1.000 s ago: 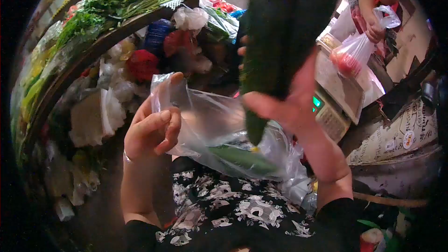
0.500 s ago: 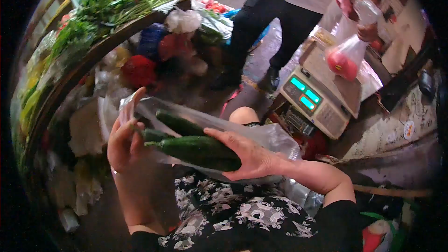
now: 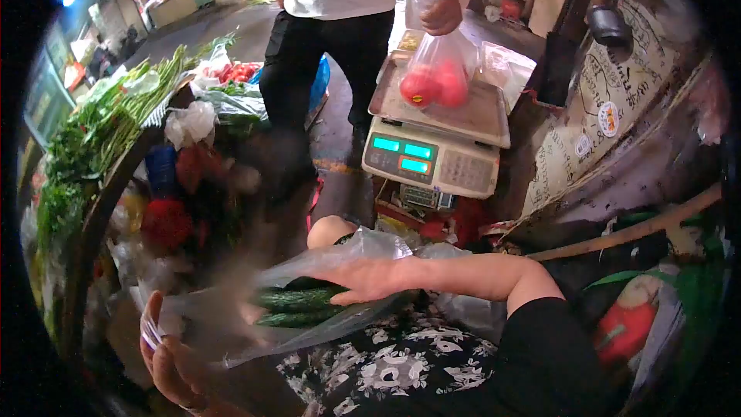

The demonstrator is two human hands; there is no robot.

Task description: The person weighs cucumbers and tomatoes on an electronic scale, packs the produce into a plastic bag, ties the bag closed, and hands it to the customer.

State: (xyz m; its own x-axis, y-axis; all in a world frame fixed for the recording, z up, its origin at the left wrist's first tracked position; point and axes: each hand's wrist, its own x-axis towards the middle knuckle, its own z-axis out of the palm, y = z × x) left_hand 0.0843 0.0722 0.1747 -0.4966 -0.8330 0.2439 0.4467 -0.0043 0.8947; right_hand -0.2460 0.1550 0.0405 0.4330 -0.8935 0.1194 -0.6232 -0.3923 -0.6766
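Observation:
Several dark green cucumbers (image 3: 297, 307) lie in a clear plastic bag (image 3: 255, 344) across my lap. My right hand (image 3: 374, 278) is closed over them, thumb on the near side; its fingertips are blurred and partly covered. At the lower left, my left hand (image 3: 166, 359) pinches the edge of the bag and stretches it out sideways. What lies between the two hands is smeared by motion.
A digital scale (image 3: 432, 158) with lit displays stands ahead. Another person's hand (image 3: 441, 15) holds a bag of red round fruit (image 3: 434, 85) at its pan. Leafy greens (image 3: 93, 127) line a stall at left; a written-on board (image 3: 579, 135) leans at right.
My view has swung right and up. The cucumbers are lower and more covered by the bag; my left hand has moved down and away from them. The other person's fruit bag is now at the scale pan.

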